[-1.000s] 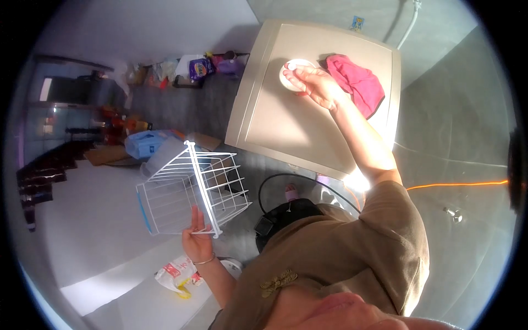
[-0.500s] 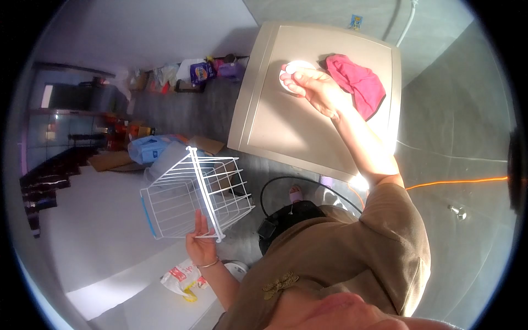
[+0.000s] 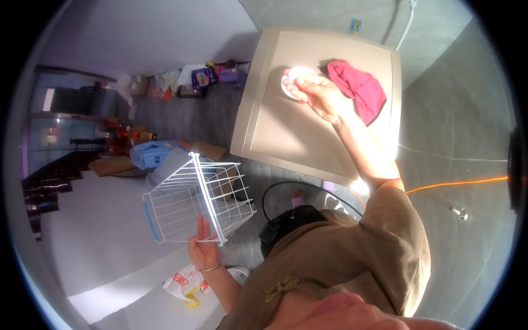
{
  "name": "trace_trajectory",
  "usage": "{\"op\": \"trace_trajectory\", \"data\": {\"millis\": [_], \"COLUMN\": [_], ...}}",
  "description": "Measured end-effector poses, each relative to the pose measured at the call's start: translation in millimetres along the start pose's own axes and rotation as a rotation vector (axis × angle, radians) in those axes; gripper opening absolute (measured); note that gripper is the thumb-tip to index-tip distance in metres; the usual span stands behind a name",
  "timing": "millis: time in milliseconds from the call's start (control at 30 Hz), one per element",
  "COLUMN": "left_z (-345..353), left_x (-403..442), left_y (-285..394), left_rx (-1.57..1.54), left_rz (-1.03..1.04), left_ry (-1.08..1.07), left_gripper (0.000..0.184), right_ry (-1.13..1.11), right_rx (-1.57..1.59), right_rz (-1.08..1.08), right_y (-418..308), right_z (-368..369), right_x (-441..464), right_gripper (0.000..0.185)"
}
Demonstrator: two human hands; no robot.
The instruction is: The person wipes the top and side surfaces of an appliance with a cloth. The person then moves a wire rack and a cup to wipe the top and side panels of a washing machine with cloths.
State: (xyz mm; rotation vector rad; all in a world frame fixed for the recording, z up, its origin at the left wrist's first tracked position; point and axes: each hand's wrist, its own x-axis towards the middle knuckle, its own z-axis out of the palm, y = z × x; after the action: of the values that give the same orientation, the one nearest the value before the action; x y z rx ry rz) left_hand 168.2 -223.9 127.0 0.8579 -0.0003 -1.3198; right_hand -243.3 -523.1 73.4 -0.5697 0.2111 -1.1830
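My left hand [image 3: 203, 250] grips the lower end of a white wire basket [image 3: 206, 190], its fingers around the rim wire. The basket is tilted on its side in the air and a blue strip shows on one edge. Above the beige top [image 3: 286, 129] of a box-like appliance, my right hand [image 3: 322, 96] is closed on a small white round object [image 3: 301, 72]. Glare washes it out, so I cannot tell its kind. A crumpled dark pink cloth [image 3: 357, 88] lies on the top just beyond that hand.
A black hose [image 3: 286, 180] curves by my legs. An orange cord [image 3: 456, 182] runs along the wall on the right. Bags [image 3: 203, 78], cardboard [image 3: 113, 166] and a blue bag [image 3: 154, 154] lie on the floor. A white plastic bag [image 3: 181, 283] is at lower left.
Both hands keep their holds. The whole view shifts slightly downward, and the basket and the white object show almost the same positions relative to the appliance.
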Motion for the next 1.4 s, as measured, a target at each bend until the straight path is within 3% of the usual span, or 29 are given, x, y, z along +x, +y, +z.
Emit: {"op": "trace_trajectory", "data": {"millis": [400, 467, 500, 567, 667, 900, 967, 1000, 1067, 1133, 1200, 1233, 1267, 1333, 1400], "left_z": [6, 4, 1, -3, -4, -3, -3, -1, 3, 0, -3, -5, -6, -5, -2], "left_x": [-3, -4, -4, -3, -1, 0, 1, 2, -1, 0, -1, 0, 1, 1, 3], "left_y": [-5, -4, -3, -2, 1, 2, 1, 1, -1, -2, -2, 0, 0, -2, -6], "left_rx": [-0.004, 0.067, 0.066, 0.126, 0.108, 0.044, 0.074, 0.073, 0.021, 0.023, 0.026, 0.029, 0.031, 0.021, 0.008], "left_rz": [-0.004, 0.051, 0.051, 0.055, 0.025, 0.000, 0.016, 0.015, -0.001, 0.004, 0.008, 0.000, -0.008, -0.006, -0.006], "left_ry": [-0.013, 0.097, 0.103, 0.035, 0.029, -0.011, 0.028, 0.029, 0.037, 0.021, 0.012, 0.005, -0.006, 0.005, 0.005], "left_gripper": [0.049, 0.040, 0.040, 0.028, 0.020, 0.021, 0.026, 0.026, 0.034, 0.037, 0.041, 0.043, 0.045, 0.046, 0.047], "right_ry": [0.035, 0.282, 0.283, 0.407, 0.239, 0.185, 0.139, 0.138, 0.429, 0.549, 0.504, 0.434, 0.432, 0.322, 0.380], "right_rx": [-0.022, -0.384, -0.383, -1.136, -1.824, -2.071, -2.179, -2.180, -1.913, -1.958, -2.089, -2.203, -2.206, -2.494, -2.550], "right_rz": [0.028, 0.138, 0.144, 0.142, 0.058, 0.300, 0.104, 0.105, -0.223, -0.292, -0.494, -0.426, -0.420, 0.008, -0.096], "right_y": [2, 1, 1, 2, 12, 10, 1, -6, -24, -48, -61, -62, -55, -37, -16], "right_z": [-12, -15, -20, -41, -89, -96, -93, -92, -98, -118, -145, -178, -189, -196, -199], "right_x": [4, 9, 14, 27, 50, 78, 80, 76, 60, 50, 29, 18, 4, -32, -47], "right_gripper": [0.030, 0.028, 0.028, 0.025, 0.017, 0.018, 0.021, 0.021, 0.024, 0.029, 0.032, 0.049, 0.049, 0.061, 0.060]}}
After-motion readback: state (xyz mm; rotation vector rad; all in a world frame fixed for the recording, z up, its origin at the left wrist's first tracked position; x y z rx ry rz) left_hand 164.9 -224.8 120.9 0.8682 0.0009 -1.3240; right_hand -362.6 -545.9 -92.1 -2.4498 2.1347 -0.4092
